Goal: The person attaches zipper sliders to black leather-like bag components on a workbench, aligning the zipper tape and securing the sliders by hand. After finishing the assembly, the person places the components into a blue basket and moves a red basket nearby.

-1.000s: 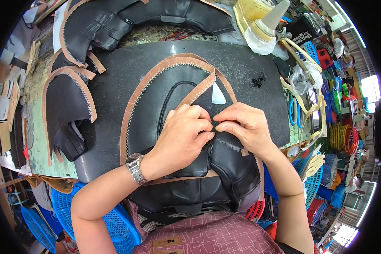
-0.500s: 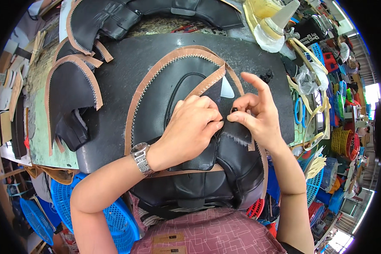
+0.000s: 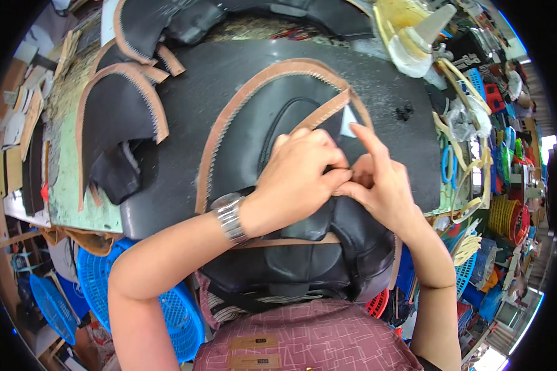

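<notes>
Should the leather slip under the fingertips, whatever they are working at could go askew; the likely cause would be the black leather piece [image 3: 238, 145] lying loosely, its lower folds overhanging the desk [image 3: 195, 93] at 6 o'clock and able to drag it down. The unfastened-looking end of the tan edging strip [image 3: 322, 111], at 12 o'clock from the hands, might snag a finger, and the white triangular patch [image 3: 348, 119] beside it could get creased by the raised right finger.

The left hand [image 3: 303, 170] reaches in from 8 o'clock, palm down, wrist watch [image 3: 229, 216] behind it, thumb and forefinger drawn close together. The right hand [image 3: 380, 185] comes from 4 o'clock, forefinger lifted towards 11 o'clock, thumb pointing to 9. The two grips nearly meet over the leather piece; blur and overlapping fingers leave it impossible to tell whether either is fully closed or what it holds.
</notes>
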{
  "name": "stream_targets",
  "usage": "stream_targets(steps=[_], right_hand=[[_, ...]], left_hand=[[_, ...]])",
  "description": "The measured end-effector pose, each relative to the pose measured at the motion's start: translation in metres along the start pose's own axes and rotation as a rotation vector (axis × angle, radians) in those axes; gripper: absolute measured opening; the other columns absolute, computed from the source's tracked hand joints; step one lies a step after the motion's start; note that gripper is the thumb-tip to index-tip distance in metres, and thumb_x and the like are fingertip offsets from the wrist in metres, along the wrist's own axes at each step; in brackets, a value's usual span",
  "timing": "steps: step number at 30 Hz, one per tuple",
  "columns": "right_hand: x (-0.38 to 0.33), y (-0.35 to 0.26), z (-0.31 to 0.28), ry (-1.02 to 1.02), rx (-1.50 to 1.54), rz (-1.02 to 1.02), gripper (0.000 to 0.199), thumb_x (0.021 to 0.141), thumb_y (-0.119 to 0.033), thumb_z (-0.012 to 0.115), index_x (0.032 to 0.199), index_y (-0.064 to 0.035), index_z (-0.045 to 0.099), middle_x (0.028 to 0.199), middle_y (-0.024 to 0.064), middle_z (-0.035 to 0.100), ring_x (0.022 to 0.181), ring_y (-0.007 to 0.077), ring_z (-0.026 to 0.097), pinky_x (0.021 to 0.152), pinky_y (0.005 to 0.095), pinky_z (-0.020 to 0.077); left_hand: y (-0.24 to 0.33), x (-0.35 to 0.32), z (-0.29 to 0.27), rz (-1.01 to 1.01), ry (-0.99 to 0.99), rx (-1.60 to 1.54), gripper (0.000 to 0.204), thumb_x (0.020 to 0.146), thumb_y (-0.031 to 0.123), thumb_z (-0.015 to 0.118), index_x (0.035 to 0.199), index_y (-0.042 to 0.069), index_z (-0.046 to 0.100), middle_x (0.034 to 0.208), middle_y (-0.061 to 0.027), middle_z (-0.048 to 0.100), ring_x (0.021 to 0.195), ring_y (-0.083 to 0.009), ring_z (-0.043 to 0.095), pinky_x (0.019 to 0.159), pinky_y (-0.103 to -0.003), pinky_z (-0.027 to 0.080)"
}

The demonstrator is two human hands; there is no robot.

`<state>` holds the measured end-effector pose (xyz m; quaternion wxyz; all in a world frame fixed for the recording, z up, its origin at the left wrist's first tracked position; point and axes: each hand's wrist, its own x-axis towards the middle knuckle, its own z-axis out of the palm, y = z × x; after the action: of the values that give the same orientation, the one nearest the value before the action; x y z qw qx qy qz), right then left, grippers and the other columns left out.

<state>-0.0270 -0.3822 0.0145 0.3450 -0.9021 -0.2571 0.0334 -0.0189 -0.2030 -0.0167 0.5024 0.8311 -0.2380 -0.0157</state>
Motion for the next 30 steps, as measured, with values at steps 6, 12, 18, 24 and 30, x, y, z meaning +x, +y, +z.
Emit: stream_targets(steps=[6,12,18,24,30], right_hand=[[-0.03,-0.051,0.026,0.007,-0.11,-0.728,0.018,0.066,-0.015,0.07,0.079,-0.0062,0.061,0.061,-0.0008,0.051,0.05,0.0127,0.051,0.042,0.026,0.0397],[-0.047,-0.07,0.129,-0.447,-0.306,-0.505,0.042,0.078,-0.011,0.053,0.116,0.0056,0.05,0.101,0.0185,0.056,0.098,0.0262,0.053,0.075,0.0343,0.0466],[-0.041,-0.088,0.141,-0.665,-0.438,-0.357,0.048,0.081,-0.016,0.054,0.124,0.0037,0.046,0.117,0.0178,0.052,0.11,0.028,0.047,0.09,0.0371,0.0382],[-0.003,-0.096,0.07,-0.786,0.302,-0.264,0.037,0.07,-0.03,0.073,0.087,-0.0013,0.057,0.085,0.013,0.057,0.09,0.0292,0.054,0.08,0.0384,0.0433],[0.008,-0.047,-0.077,0.048,1.027,0.182,0.07,0.075,-0.02,0.069,0.132,0.0029,0.037,0.119,0.0122,0.054,0.104,0.015,0.056,0.09,0.0283,0.0457]], left_hand=[[0.011,0.004,0.01,-0.108,0.051,0.118,0.017,0.069,0.027,0.068,0.072,0.011,0.07,0.078,-0.0076,0.057,0.087,-0.0243,0.051,0.076,-0.038,0.033],[0.013,0.005,0.013,-0.088,0.047,0.209,0.012,0.07,0.022,0.066,0.068,0.01,0.07,0.079,-0.0057,0.056,0.088,-0.0237,0.05,0.078,-0.037,0.031],[0.008,0.004,0.012,-0.098,0.031,0.192,0.012,0.075,0.021,0.064,0.072,0.01,0.069,0.088,-0.0042,0.059,0.094,-0.0233,0.05,0.085,-0.037,0.03],[0.009,0.01,0.002,-0.076,-0.058,0.135,0.015,0.08,0.022,0.061,0.079,0.008,0.067,0.09,-0.007,0.061,0.092,-0.0255,0.052,0.083,-0.038,0.035],[0.02,0.008,-0.01,-0.159,-0.067,-0.1,0.012,0.079,0.017,0.061,0.077,0.006,0.065,0.075,-0.0095,0.065,0.08,-0.0239,0.061,0.078,-0.034,0.038]])
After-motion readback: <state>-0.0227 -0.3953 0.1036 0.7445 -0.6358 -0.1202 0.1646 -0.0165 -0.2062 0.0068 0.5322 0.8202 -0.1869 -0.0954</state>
